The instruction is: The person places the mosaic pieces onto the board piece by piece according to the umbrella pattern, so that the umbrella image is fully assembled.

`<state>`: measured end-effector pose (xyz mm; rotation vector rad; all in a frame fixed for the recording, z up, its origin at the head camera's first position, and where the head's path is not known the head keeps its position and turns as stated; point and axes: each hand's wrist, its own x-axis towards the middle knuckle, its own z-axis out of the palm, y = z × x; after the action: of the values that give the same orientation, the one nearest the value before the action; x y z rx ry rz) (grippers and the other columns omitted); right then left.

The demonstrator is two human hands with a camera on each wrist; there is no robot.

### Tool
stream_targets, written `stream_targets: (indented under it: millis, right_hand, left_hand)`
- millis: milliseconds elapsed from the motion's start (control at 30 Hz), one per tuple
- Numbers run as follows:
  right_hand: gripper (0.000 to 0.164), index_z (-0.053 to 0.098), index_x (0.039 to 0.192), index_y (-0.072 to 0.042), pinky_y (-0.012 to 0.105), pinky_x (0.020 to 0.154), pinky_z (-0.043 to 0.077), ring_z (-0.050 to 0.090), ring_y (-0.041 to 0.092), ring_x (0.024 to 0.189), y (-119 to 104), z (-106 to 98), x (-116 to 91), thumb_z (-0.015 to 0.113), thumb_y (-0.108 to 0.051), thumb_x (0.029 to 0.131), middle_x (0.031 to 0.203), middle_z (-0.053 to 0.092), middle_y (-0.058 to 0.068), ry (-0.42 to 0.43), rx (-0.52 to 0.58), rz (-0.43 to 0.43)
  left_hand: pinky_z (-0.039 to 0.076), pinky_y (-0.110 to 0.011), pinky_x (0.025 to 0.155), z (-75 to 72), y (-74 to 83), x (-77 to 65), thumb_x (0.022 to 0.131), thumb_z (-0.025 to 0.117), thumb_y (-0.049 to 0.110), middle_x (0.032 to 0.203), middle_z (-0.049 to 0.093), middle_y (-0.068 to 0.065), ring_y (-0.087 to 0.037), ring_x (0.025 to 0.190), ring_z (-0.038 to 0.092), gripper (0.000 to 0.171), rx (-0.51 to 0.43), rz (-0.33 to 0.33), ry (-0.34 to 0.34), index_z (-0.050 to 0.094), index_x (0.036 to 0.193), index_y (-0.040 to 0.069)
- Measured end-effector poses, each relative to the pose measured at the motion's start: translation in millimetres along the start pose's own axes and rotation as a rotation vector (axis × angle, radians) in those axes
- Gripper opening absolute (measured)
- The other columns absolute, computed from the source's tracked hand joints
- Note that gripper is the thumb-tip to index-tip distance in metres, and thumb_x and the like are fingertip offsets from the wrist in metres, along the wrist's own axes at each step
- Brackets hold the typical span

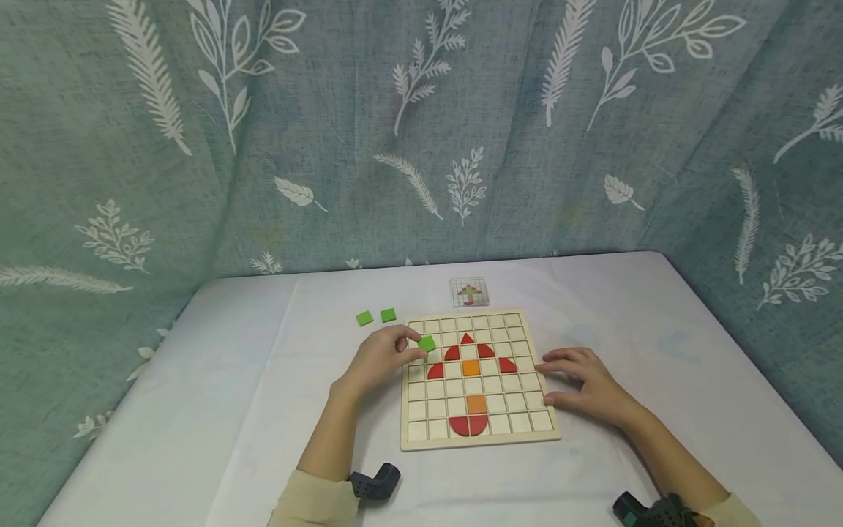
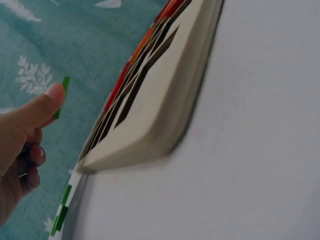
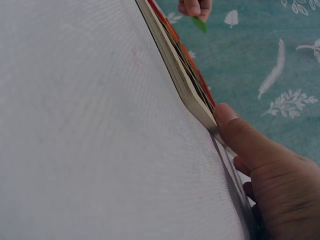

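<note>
My left hand (image 1: pixel 385 355) pinches a green square tile (image 1: pixel 426 343) between thumb and fingers over the upper left of the wooden grid board (image 1: pixel 481 444). In the left wrist view, the tile (image 2: pixel 63 97) shows edge-on behind the thumb, raised above the board. On the board lie red quarter-round tiles (image 1: pixel 485 351), a red triangle (image 1: pixel 467 338) at the top, and two orange squares (image 1: pixel 476 404) in the middle column. At the board's right edge rests my right hand (image 1: pixel 589 384), fingers loosely bent and thumb (image 3: pixel 227 115) touching the side.
Two loose green tiles (image 1: pixel 388 315) lie on the white cloth behind the left hand. Beyond the board is a small pattern card (image 1: pixel 470 292) with a gridded picture. A leaf-patterned curtain (image 1: pixel 421 146) hangs round the table's far and side edges.
</note>
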<state>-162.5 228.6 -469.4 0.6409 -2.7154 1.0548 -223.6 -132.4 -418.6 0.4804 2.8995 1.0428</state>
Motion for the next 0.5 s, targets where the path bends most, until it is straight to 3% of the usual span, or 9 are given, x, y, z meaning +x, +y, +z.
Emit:
stream_targets:
  millis: [233,500]
  right_hand:
    - [0.046,0.07,0.112,-0.015,0.052,0.088,0.034,0.04,0.028,0.114,-1.8,1.2,-2.0,0.082,-0.033,0.071,0.12,0.059,0.007,-0.005,0.007,0.003]
    - [0.046,0.07,0.112,-0.015,0.05,0.088,0.034,0.041,0.027,0.113,-2.7,-1.7,0.0,0.082,-0.031,0.071,0.119,0.059,0.008,0.007,-0.003,-0.017]
  left_hand:
    - [0.032,-0.024,0.054,9.8,4.7,-0.2,0.075,0.077,0.038,0.058,0.041,0.005,-0.008,0.056,0.035,0.037,0.017,0.023,-0.029,0.07,0.101,0.011]
    - [0.034,-0.024,0.052,27.3,15.0,11.1,0.081,0.074,0.036,0.058,0.044,0.005,-0.009,0.054,0.038,0.034,0.003,0.068,-0.061,0.069,0.104,0.012]
